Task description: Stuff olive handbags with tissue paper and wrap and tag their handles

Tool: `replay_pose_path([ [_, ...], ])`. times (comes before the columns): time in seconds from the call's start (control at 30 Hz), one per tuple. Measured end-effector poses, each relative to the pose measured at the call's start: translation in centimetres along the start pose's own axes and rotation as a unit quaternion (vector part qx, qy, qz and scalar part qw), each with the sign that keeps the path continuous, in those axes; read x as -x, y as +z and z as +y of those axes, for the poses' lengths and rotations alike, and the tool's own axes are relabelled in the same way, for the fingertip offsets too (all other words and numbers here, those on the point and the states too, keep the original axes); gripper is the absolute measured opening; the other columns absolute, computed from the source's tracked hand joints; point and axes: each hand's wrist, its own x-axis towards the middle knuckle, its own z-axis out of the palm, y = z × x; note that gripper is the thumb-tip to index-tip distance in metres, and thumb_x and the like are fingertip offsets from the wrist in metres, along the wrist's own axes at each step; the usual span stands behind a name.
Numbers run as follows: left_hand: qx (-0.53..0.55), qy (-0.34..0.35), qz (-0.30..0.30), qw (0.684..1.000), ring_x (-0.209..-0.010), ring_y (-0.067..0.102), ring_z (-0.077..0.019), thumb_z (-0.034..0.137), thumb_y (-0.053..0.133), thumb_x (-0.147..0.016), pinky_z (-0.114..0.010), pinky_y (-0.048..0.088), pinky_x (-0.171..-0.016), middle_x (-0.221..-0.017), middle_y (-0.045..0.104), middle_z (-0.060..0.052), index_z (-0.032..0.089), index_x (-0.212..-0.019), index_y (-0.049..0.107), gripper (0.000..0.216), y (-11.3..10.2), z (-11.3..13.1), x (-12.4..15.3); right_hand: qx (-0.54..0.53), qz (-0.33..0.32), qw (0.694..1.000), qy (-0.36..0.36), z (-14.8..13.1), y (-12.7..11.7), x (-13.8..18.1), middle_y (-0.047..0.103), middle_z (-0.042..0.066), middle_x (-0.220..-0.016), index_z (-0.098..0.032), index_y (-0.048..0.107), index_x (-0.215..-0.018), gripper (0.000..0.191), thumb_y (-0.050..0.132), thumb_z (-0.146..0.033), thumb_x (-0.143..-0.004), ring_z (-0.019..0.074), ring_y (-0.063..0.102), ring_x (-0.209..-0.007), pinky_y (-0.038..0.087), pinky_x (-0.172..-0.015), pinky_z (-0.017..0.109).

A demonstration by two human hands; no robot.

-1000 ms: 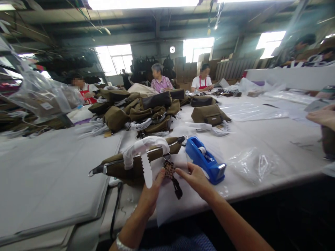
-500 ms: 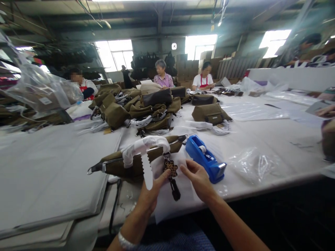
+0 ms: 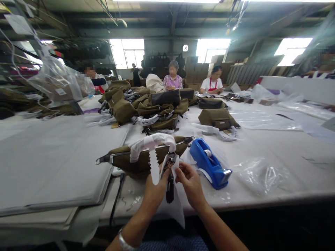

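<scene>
An olive handbag (image 3: 125, 162) lies in front of me, its handle (image 3: 146, 142) wrapped in white. A white notched strip (image 3: 154, 167) hangs from that wrapping. From the handle's right end hangs a dark bag charm (image 3: 170, 190) with a tassel-like lower part. White sheet of thin paper (image 3: 174, 209) lies behind the charm and curls up around both its sides. My left hand (image 3: 155, 190) is closed, its thumb pressing the charm against the paper. With fingers pinched, my right hand (image 3: 191, 183) grips the paper's right edge beside the charm.
A blue tape dispenser (image 3: 209, 162) stands right of my right hand. Crumpled clear plastic (image 3: 261, 174) lies farther right. Large stacked sheets (image 3: 52, 167) cover the left side. Behind are a pile of olive bags (image 3: 157, 108), another bag (image 3: 218, 119) and several people seated across the table.
The paper's right side has been lifted and folded inward around the charm by my right hand. My left hand keeps its hold. The whole view has shifted slightly.
</scene>
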Motion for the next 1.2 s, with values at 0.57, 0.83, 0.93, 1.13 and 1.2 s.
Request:
replay_pose_path([
  [0.57, -0.22, 0.125, -0.009, 0.967, -0.137, 0.052, -0.0339, 0.02, 0.061, -0.088, -0.044, 0.026, -0.123, -0.142, 0.062, -0.012, 0.021, -0.139, 0.062, 0.051, -1.4, 0.8, 0.4, 0.157, -0.025, 0.984, -0.076, 0.0, 1.6, 0.1, 0.049, -0.004, -0.056, -0.02, 0.055, -0.071, 0.039, 0.063, -0.05, -0.093, 0.0106, 0.045, -0.05, 0.034, -0.05, 0.025],
  [0.83, -0.409, 0.147, -0.028, 0.9, -0.135, 0.054, -0.0295, 0.015, 0.044, -0.094, -0.048, 0.04, -0.114, -0.143, 0.06, -0.015, 0.016, -0.149, 0.046, 0.056, -2.0, -0.2, -0.3, 0.154, -0.043, 0.985, -0.066, 0.6, 1.6, 0.2, 0.05, -0.005, -0.049, -0.02, 0.052, -0.069, 0.046, 0.057, -0.056, -0.095, 0.0106, 0.047, -0.047, 0.037, -0.053, 0.024],
  [0.93, -0.418, 0.179, -0.036, 0.89, -0.131, 0.057, -0.026, 0.015, 0.042, -0.096, -0.044, 0.044, -0.113, -0.14, 0.062, -0.014, 0.016, -0.148, 0.047, 0.052, -2.5, -0.6, -0.6, 0.157, -0.024, 0.985, -0.062, 0.6, 1.7, 0.0, 0.052, -0.004, -0.048, -0.019, 0.055, -0.07, 0.047, 0.054, -0.058, -0.096, 0.011, 0.049, -0.047, 0.04, -0.054, 0.023],
  [1.13, -0.532, 0.176, 0.037, 0.828, -0.125, 0.061, -0.0286, 0.01, 0.05, -0.093, -0.04, 0.053, -0.103, -0.138, 0.063, -0.015, 0.014, -0.151, 0.042, 0.059, -0.7, 0.1, 0.6, 0.183, 0.041, 0.98, -0.073, 0.7, 3.0, 0.1, 0.047, -0.005, -0.048, -0.019, 0.052, -0.064, 0.045, 0.056, -0.052, -0.095, 0.0091, 0.044, -0.043, 0.034, -0.045, 0.021],
  [1.2, -0.543, 0.192, 0.069, 0.814, -0.125, 0.061, -0.0285, 0.013, 0.049, -0.096, -0.039, 0.053, -0.103, -0.139, 0.062, -0.015, 0.012, -0.15, 0.045, 0.054, 0.1, 0.3, 0.9, 0.192, 0.051, 0.975, -0.094, 0.8, 3.4, 0.3, 0.048, -0.005, -0.05, -0.02, 0.05, -0.063, 0.042, 0.057, -0.048, -0.094, 0.0093, 0.045, -0.045, 0.036, -0.047, 0.021],
])
